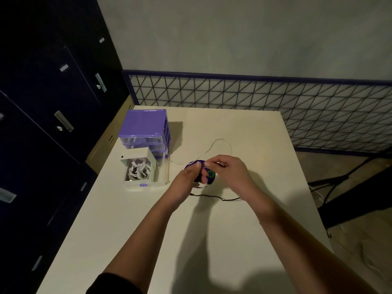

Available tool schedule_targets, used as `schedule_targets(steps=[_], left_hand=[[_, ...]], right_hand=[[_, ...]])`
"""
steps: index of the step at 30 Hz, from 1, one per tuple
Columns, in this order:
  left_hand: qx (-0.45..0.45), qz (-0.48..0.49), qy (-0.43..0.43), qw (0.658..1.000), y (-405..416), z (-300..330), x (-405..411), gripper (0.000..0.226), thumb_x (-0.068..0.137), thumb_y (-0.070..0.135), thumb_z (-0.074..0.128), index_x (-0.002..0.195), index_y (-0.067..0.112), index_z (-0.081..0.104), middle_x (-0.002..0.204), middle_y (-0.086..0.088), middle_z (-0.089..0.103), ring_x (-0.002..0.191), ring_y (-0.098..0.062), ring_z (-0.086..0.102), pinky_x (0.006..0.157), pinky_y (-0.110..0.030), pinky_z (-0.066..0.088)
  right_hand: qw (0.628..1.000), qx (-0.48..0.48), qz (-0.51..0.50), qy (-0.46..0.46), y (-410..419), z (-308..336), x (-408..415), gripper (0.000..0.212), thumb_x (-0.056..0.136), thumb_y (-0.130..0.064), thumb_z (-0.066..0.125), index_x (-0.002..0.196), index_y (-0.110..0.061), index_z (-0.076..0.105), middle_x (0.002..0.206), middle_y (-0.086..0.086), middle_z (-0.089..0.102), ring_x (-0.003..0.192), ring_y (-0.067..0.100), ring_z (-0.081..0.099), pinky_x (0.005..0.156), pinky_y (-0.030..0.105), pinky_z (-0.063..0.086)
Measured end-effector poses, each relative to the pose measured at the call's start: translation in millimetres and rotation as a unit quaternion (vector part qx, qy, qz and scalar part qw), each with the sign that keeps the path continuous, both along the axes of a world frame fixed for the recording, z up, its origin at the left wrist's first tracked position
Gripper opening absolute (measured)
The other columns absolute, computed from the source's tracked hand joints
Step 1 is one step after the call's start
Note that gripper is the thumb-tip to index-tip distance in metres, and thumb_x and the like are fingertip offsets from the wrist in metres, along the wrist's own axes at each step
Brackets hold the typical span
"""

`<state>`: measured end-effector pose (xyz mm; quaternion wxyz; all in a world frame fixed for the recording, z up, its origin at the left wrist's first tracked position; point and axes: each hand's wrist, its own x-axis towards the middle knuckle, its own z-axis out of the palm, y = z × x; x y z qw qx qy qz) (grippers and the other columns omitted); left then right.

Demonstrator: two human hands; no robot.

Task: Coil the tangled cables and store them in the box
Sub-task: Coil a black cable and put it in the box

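Both hands are held together at frame centre, above a pale table (244, 128). The left hand (186, 183) is curled round a purple round object (210, 174), prob. a spool or disc w/ a green ring marking; exact type can't be told. The right hand (230, 170) is seen w/ thumb and forefinger pinched at the top edge of that object, seemingly on a thin cable, right against the left thumb. A thin pale cable (220, 141) is looped on the table just above the hands, upper centre, trailing left toward the drawers. A black cable (214, 196) is laid on the table just below the hands, running right under the right wrist; one end is near the left wrist. At centre left a small white box (146, 161) is seen open, lid tilted up at its far side, w/ white coiled cables (139, 170) inside. The box is sat in a clear pulled-out drawer (164, 172) of a purple drawer unit (144, 126), which is placed at the table's upper left corner. Dark cabinets (42, 102) w/ metal handles are seen down the left side of the frame. A wire mesh panel (275, 96) is run along the wall at upper right. Black table legs are visible at the right edge.
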<state>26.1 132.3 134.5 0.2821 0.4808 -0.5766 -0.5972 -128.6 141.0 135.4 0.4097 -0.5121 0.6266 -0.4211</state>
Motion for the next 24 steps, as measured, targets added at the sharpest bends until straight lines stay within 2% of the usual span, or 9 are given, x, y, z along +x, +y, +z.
schedule_targets(steps=[2, 4, 8, 10, 12, 15, 19, 21, 24], left_hand=[[0.021, 0.006, 0.027, 0.999, 1.4, 2.8, -0.3, 0.039, 0.105, 0.032, 0.032, 0.077, 0.015, 0.053, 0.076, 0.002, 0.057, 0.073, -0.006, 0.053, 0.08, -0.025, 0.042], [0.069, 0.042, 0.101, 0.992, 1.5, 4.4, 3.2, 0.035, 0.104, 0.031, 0.037, 0.079, 0.016, 0.056, 0.074, 0.001, 0.055, 0.073, -0.01, 0.052, 0.079, -0.025, 0.042], [0.181, 0.101, 0.296, 0.933, -1.1, 13.6, 14.7, 0.026, 0.101, 0.02, 0.041, 0.111, 0.011, 0.064, 0.076, 0.005, 0.056, 0.07, -0.009, 0.051, 0.076, -0.024, 0.041], [0.2, 0.106, 0.345, 0.911, -2.6, 18.7, 17.6, 0.028, 0.101, 0.019, 0.042, 0.116, 0.015, 0.064, 0.081, 0.007, 0.061, 0.071, -0.006, 0.053, 0.079, -0.025, 0.04], [0.206, 0.134, 0.386, 0.889, -5.1, 24.2, 19.9, 0.026, 0.098, 0.023, 0.046, 0.115, 0.019, 0.066, 0.087, 0.01, 0.065, 0.071, -0.003, 0.056, 0.079, -0.025, 0.038], [0.194, 0.161, 0.382, 0.889, -11.0, 30.6, 20.5, 0.023, 0.093, 0.032, 0.054, 0.11, 0.023, 0.067, 0.095, 0.013, 0.068, 0.08, 0.0, 0.061, 0.082, -0.025, 0.038], [0.136, 0.178, 0.314, 0.922, -18.2, 29.0, 14.9, 0.025, 0.1, 0.035, 0.045, 0.112, 0.021, 0.063, 0.11, 0.009, 0.071, 0.099, -0.004, 0.068, 0.091, -0.03, 0.04], [0.11, 0.181, 0.286, 0.934, -19.4, 28.5, 14.1, 0.029, 0.102, 0.033, 0.041, 0.116, 0.018, 0.061, 0.116, 0.006, 0.07, 0.107, -0.007, 0.066, 0.097, -0.03, 0.041], [0.073, 0.179, 0.265, 0.945, -18.6, 29.4, 13.4, 0.031, 0.102, 0.028, 0.041, 0.119, 0.013, 0.061, 0.117, 0.002, 0.07, 0.109, -0.009, 0.066, 0.086, -0.025, 0.047]], right_hand=[[1.0, -0.003, 0.006, -0.021, 3.5, 2.2, -0.2, 0.009, 0.086, -0.025, 0.069, 0.086, -0.019, 0.075, 0.074, -0.012, 0.069, 0.063, -0.006, 0.057, 0.061, 0.009, 0.039], [0.999, -0.003, -0.002, -0.04, 8.3, 2.4, 1.3, 0.012, 0.088, -0.026, 0.066, 0.09, -0.017, 0.074, 0.075, -0.009, 0.069, 0.061, -0.005, 0.057, 0.06, 0.011, 0.041], [0.997, -0.014, -0.024, -0.066, 18.8, -1.3, 3.7, 0.02, 0.097, -0.022, 0.053, 0.099, -0.017, 0.072, 0.068, -0.01, 0.06, 0.054, -0.004, 0.048, 0.052, 0.008, 0.034], [0.996, -0.026, -0.031, -0.081, 23.3, -3.8, 8.3, 0.023, 0.099, -0.02, 0.049, 0.102, -0.022, 0.071, 0.071, -0.004, 0.056, 0.056, -0.003, 0.046, 0.055, 0.009, 0.034], [0.995, -0.033, -0.044, -0.081, 27.2, -6.7, 14.1, 0.024, 0.099, -0.017, 0.048, 0.105, -0.022, 0.071, 0.077, -0.009, 0.063, 0.065, -0.006, 0.054, 0.062, 0.009, 0.038], [0.998, -0.043, -0.043, 0.009, 33.3, -14.4, 20.1, 0.021, 0.096, -0.021, 0.054, 0.105, -0.025, 0.072, 0.096, -0.012, 0.071, 0.085, -0.004, 0.061, 0.074, 0.014, 0.044], [0.991, -0.064, -0.053, 0.108, 41.2, -18.1, 21.6, 0.015, 0.094, -0.031, 0.054, 0.096, -0.03, 0.069, 0.086, -0.016, 0.068, 0.077, 0.004, 0.06, 0.067, 0.026, 0.048], [0.984, -0.086, -0.072, 0.136, 44.3, -12.4, 20.6, 0.014, 0.093, -0.033, 0.055, 0.09, -0.028, 0.067, 0.079, -0.018, 0.065, 0.069, 0.005, 0.057, 0.06, 0.024, 0.043], [0.97, -0.142, -0.074, 0.185, 50.0, -0.2, 20.6, 0.014, 0.091, -0.033, 0.06, 0.081, -0.026, 0.066, 0.073, -0.029, 0.056, 0.066, -0.002, 0.052, 0.056, 0.011, 0.033]])
